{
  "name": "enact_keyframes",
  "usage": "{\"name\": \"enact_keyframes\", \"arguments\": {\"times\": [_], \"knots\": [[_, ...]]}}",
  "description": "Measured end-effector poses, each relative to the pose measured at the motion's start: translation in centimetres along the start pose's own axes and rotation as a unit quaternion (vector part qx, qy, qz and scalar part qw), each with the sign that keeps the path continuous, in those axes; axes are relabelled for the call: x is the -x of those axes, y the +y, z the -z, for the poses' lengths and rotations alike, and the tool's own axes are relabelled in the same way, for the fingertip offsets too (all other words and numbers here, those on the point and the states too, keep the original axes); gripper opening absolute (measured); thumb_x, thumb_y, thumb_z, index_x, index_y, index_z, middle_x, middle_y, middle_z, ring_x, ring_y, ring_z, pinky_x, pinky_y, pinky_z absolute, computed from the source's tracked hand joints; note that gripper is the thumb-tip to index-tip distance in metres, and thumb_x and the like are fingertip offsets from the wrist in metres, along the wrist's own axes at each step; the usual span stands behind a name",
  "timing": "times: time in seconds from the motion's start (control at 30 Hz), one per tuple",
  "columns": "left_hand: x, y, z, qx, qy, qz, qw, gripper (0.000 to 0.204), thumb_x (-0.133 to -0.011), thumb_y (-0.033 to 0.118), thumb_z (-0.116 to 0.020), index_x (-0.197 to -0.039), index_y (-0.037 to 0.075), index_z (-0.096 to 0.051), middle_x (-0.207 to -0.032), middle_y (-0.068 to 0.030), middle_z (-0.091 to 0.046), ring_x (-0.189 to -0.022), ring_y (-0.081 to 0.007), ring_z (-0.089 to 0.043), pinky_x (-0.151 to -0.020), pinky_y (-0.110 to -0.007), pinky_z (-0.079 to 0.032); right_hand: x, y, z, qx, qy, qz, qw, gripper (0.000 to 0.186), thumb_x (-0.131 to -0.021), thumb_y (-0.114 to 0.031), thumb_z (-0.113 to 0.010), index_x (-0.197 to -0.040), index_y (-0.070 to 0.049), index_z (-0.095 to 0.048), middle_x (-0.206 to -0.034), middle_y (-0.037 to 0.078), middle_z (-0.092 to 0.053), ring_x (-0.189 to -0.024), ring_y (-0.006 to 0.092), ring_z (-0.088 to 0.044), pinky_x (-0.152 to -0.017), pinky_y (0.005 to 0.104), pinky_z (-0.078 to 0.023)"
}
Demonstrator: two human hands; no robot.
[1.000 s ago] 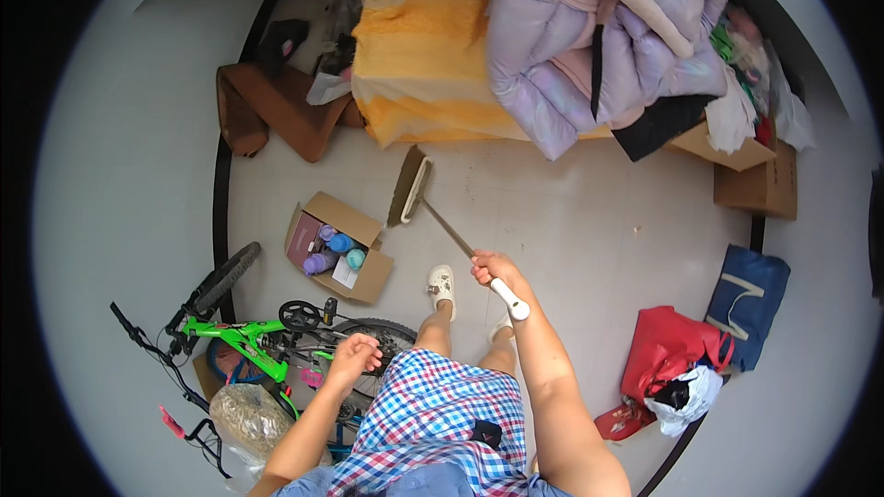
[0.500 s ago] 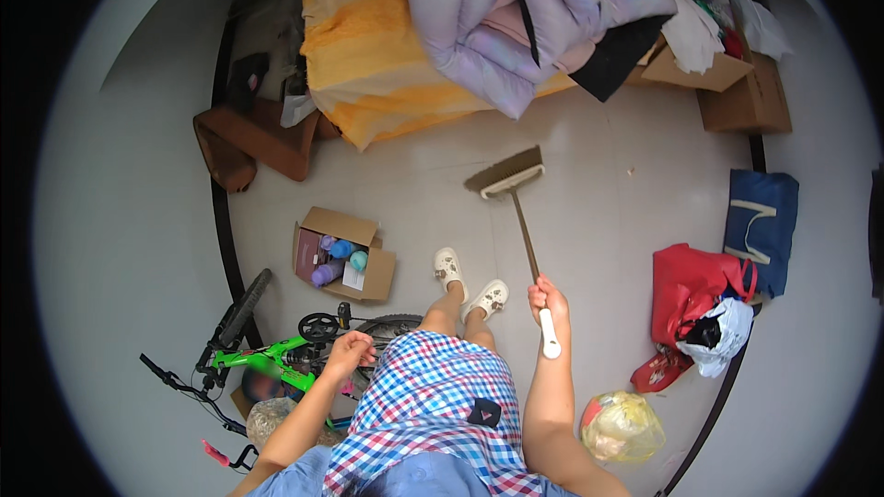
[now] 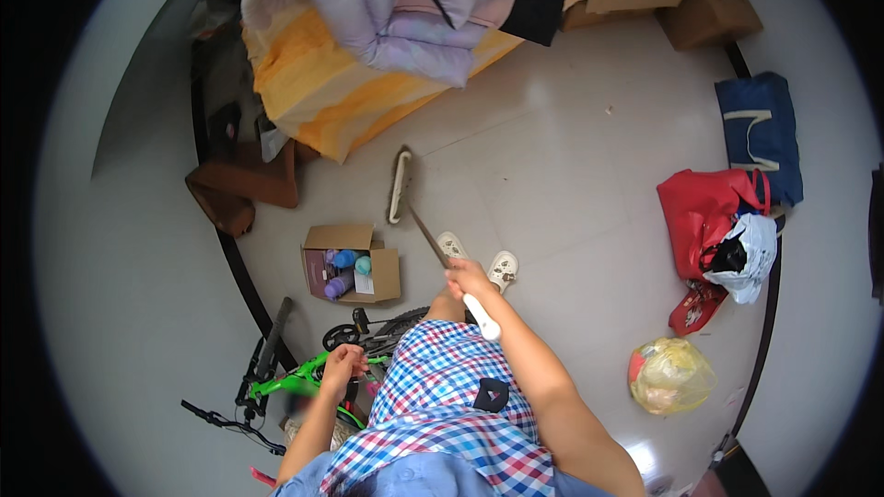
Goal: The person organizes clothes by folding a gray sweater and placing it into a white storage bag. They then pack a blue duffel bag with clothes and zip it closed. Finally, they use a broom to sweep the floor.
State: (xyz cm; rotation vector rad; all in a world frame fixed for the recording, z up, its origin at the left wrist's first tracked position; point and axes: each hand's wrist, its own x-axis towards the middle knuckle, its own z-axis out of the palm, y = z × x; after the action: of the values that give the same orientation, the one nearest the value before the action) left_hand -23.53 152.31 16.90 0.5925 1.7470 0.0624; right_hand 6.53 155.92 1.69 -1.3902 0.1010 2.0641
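My right hand [image 3: 466,279] is wrapped round the stick of a broom [image 3: 400,186], just above its white grip end. The stick slants forward and left. The broom's long head, with a cream-coloured edge and dark bristles, is turned nearly lengthwise on the pale floor, right of the open cardboard box [image 3: 375,282]. Nothing shows in my left hand [image 3: 342,369]; its fingers are loosely bent and somewhat apart, over the frame of a green bicycle [image 3: 296,375]. The bicycle is partly hidden by my arm and checked apron.
Bottles fill the cardboard box. A yellow blanket [image 3: 304,92] and lilac quilt [image 3: 368,32] cover a bed ahead; a brown folded piece [image 3: 244,186] is at left. Along the right wall are a blue bag [image 3: 769,143], a red bag [image 3: 691,221] and a yellow plastic bag [image 3: 677,377].
The broom has swung left, its head turning from crosswise to nearly lengthwise beside the box. My right hand has moved left with it. The whole view has also shifted and turned.
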Motion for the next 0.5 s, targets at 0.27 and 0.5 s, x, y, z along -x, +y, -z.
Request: {"name": "enact_keyframes", "arguments": {"times": [0.27, 0.5], "knots": [[1.4, -0.7, 0.4, -0.043, 0.027, -0.01, 0.999, 0.014, -0.086, 0.015, -0.047, -0.092, 0.006, -0.055, -0.077, -0.0053, -0.061, -0.063, -0.0123, -0.058, -0.054, -0.023, -0.046, 0.3, 2.1, 10.6, -0.172, 0.068, 0.026, 0.982, 0.05, -0.082, 0.002, -0.053, -0.129, 0.003, -0.034, -0.068, 0.011, -0.053, -0.044, 0.0111, -0.044, -0.035, 0.0238, -0.032], [-0.5, 0.2, -1.1, -0.109, -0.026, -0.018, 0.994, 0.015, -0.086, 0.018, -0.047, -0.092, 0.006, -0.055, -0.077, -0.0061, -0.061, -0.062, -0.0126, -0.058, -0.056, -0.024, -0.046, 14.6, 10.5, 19.5, -0.378, 0.189, 0.054, 0.905, 0.05, -0.086, -0.002, -0.051, -0.13, -0.005, -0.029, -0.066, 0.011, -0.048, -0.044, 0.0094, -0.036, -0.035, 0.0192, -0.028]]}}
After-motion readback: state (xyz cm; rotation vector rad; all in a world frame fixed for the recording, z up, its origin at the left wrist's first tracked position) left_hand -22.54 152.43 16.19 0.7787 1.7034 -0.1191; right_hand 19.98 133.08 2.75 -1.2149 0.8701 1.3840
